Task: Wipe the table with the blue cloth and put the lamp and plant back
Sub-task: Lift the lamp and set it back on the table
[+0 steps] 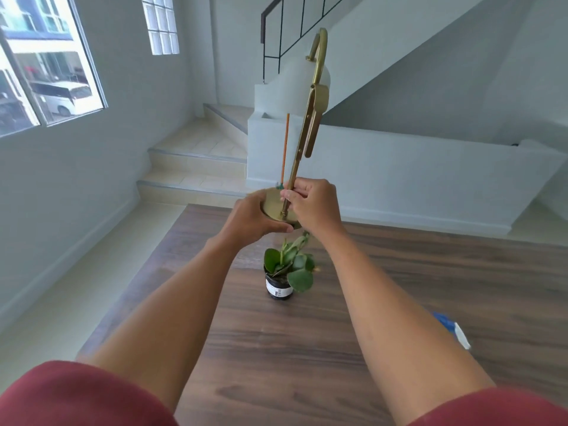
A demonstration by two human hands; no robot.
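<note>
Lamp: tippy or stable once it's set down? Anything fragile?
Likely top-heavy: the lamp has a tall thin brass stem with its white shade hung at the top, over a small round base. Two hands carry it, left hand at the base, right hand on the stem. The shade looks like glass, probably fragile.

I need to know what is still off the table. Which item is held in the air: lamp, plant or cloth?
The brass lamp: both hands grip it above the table; plant and blue cloth rest there.

Stairs point(196, 155) w/ black railing point(295, 29) rising beyond table's far edge; window point(46, 63) showing parked van point(66, 96).
</note>
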